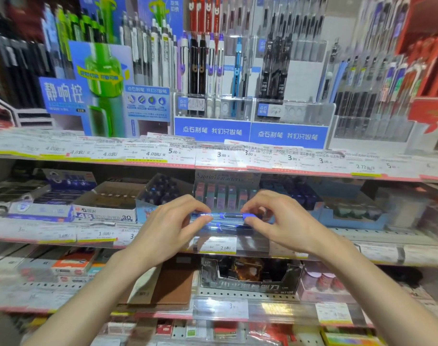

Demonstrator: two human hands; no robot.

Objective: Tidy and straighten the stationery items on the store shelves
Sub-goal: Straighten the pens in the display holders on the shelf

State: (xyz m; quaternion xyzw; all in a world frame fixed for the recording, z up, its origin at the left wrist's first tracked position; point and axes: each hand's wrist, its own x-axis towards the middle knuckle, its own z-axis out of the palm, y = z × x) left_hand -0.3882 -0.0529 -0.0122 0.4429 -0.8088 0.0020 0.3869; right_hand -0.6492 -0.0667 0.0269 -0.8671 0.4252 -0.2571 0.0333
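Note:
A blue pen (225, 216) lies level between my two hands, in front of the middle shelf. My left hand (173, 223) pinches its left end between thumb and fingers. My right hand (275, 218) grips its right end, at the blue cap. Just below it a second blue pen (223, 227) rests at the front of a clear tray (220, 242) on the shelf edge. Behind them stands a display box of small pastel items (223, 193).
The top shelf holds racks of pens in clear holders (253, 108) and a blue-green pen advert board (98, 91). Price tags (220, 156) line each shelf edge. A white carton (108, 208) sits left of my hands, a black box (250, 273) on the shelf below.

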